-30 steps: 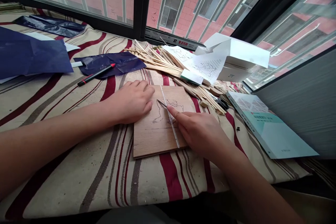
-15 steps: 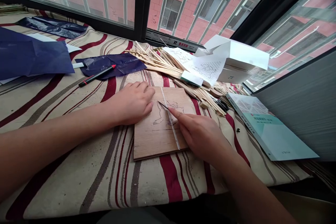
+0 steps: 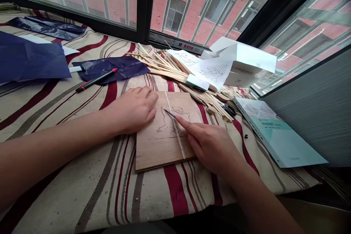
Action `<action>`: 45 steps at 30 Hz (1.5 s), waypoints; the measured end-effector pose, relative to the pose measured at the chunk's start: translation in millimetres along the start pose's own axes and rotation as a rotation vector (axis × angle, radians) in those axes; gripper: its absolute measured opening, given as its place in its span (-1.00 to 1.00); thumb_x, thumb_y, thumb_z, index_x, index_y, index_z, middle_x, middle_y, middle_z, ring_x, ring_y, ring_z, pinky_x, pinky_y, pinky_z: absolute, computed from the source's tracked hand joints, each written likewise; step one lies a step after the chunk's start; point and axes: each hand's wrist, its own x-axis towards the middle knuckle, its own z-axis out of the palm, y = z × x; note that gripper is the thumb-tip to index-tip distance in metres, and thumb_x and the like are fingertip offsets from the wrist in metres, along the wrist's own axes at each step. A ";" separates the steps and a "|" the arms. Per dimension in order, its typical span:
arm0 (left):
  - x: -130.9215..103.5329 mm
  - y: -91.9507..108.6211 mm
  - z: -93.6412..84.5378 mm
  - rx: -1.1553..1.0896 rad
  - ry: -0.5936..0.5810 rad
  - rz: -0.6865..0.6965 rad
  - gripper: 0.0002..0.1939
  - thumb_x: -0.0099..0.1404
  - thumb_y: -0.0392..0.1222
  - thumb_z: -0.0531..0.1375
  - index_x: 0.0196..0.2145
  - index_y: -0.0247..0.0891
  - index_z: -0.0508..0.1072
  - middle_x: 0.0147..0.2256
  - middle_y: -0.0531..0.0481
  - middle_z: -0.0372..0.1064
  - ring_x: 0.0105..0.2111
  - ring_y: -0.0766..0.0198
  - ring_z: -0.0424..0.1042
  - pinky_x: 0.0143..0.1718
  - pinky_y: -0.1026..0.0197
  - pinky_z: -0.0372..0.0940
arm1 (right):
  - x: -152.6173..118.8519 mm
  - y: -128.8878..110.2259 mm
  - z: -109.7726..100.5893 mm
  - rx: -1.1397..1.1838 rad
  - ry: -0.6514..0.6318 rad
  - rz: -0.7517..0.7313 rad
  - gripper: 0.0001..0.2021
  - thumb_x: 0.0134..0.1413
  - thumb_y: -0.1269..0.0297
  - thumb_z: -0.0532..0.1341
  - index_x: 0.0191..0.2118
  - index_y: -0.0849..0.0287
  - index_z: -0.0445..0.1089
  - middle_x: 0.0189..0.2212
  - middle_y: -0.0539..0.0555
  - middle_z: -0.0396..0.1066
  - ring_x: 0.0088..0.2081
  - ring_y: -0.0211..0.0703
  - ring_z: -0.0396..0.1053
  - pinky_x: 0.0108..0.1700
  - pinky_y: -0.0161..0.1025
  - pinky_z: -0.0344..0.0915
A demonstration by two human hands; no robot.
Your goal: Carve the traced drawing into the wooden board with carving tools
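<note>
On the striped cloth lies a wooden board with an outline drawing of a figure on it. A narrow white strip crosses the board from back to front. My left hand bears on the board's left edge with its fingers curled in. My right hand grips a slim carving knife, index finger stretched along it. Its dark, pointed tip touches or nearly touches the drawing's upper left lines. The handle is hidden in my palm.
Behind the board lie wooden strips, a handled tool, scissors and printed drawings. A white box stands by the window. A book lies right; a marker and dark blue sheets lie left.
The whole view has shifted a little, so everything sits slightly further left. Against the drawing, the knife tip has moved slightly to the right. My left hand stays at the board's edge.
</note>
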 end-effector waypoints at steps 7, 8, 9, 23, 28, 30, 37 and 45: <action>-0.2 3.3 0.1 0.026 0.018 0.006 -0.46 0.52 -0.04 -0.10 0.24 -0.40 0.37 0.21 -0.43 0.32 0.24 -0.26 0.36 0.29 -0.24 0.25 | 1.6 -7.7 -3.0 -0.142 0.021 -0.055 -0.37 0.27 0.46 0.11 0.43 0.20 0.34 -0.32 0.08 0.67 -0.45 -0.03 0.54 -0.46 -0.14 0.03; -0.4 3.7 0.2 0.032 0.021 0.007 -0.46 0.52 -0.05 -0.10 0.24 -0.41 0.38 0.22 -0.44 0.32 0.24 -0.26 0.35 0.29 -0.24 0.25 | 2.8 -8.9 -3.9 -0.150 0.008 -0.050 -0.37 0.27 0.45 0.11 0.44 0.19 0.33 -0.32 0.07 0.66 -0.44 -0.02 0.54 -0.46 -0.13 0.02; -0.5 4.0 0.2 0.039 0.024 0.007 -0.46 0.52 -0.05 -0.10 0.23 -0.41 0.38 0.22 -0.44 0.32 0.24 -0.26 0.35 0.29 -0.24 0.26 | 3.8 -10.0 -4.8 -0.151 -0.006 -0.044 -0.38 0.28 0.45 0.12 0.44 0.18 0.32 -0.32 0.07 0.66 -0.43 -0.01 0.55 -0.46 -0.13 0.01; 0.0 5.4 -3.0 0.033 0.022 0.010 -0.46 0.53 -0.05 -0.10 0.23 -0.44 0.38 0.19 -0.44 0.34 0.21 -0.25 0.38 0.27 -0.22 0.27 | 4.3 -15.1 -6.1 -0.169 -0.111 0.004 -0.34 0.31 0.46 0.14 0.50 0.12 0.23 -0.23 0.08 0.68 -0.36 -0.01 0.57 -0.42 -0.15 -0.07; -0.1 6.4 -3.9 0.049 0.010 0.009 -0.45 0.54 -0.05 -0.11 0.23 -0.44 0.39 0.18 -0.44 0.35 0.21 -0.25 0.38 0.28 -0.21 0.26 | 3.9 -14.8 -6.1 -0.176 -0.093 0.010 -0.35 0.31 0.45 0.14 0.49 0.11 0.26 -0.28 0.07 0.67 -0.39 -0.02 0.55 -0.44 -0.16 -0.08; -0.3 6.8 -4.8 0.051 0.011 0.006 -0.45 0.54 -0.05 -0.11 0.25 -0.45 0.37 0.20 -0.45 0.33 0.22 -0.25 0.37 0.29 -0.20 0.26 | 3.5 -14.9 -6.0 -0.179 -0.094 0.002 -0.35 0.31 0.44 0.14 0.49 0.11 0.24 -0.27 0.08 0.67 -0.39 -0.02 0.55 -0.44 -0.17 -0.08; -0.8 7.8 -4.5 0.065 0.019 0.011 -0.46 0.54 -0.05 -0.10 0.22 -0.44 0.40 0.16 -0.44 0.37 0.18 -0.25 0.40 0.26 -0.21 0.28 | 5.7 -17.6 -8.0 -0.182 -0.103 0.015 -0.35 0.32 0.46 0.13 0.50 0.12 0.23 -0.25 0.08 0.68 -0.38 -0.02 0.56 -0.44 -0.14 -0.08; -1.5 8.7 -4.8 0.067 0.035 0.015 -0.46 0.54 -0.06 -0.11 0.20 -0.46 0.42 0.15 -0.47 0.38 0.17 -0.28 0.42 0.22 -0.23 0.30 | 5.1 -21.0 -11.8 -0.194 -0.154 0.051 -0.35 0.34 0.46 0.12 0.51 0.10 0.21 -0.22 0.09 0.68 -0.35 0.00 0.57 -0.44 -0.14 -0.09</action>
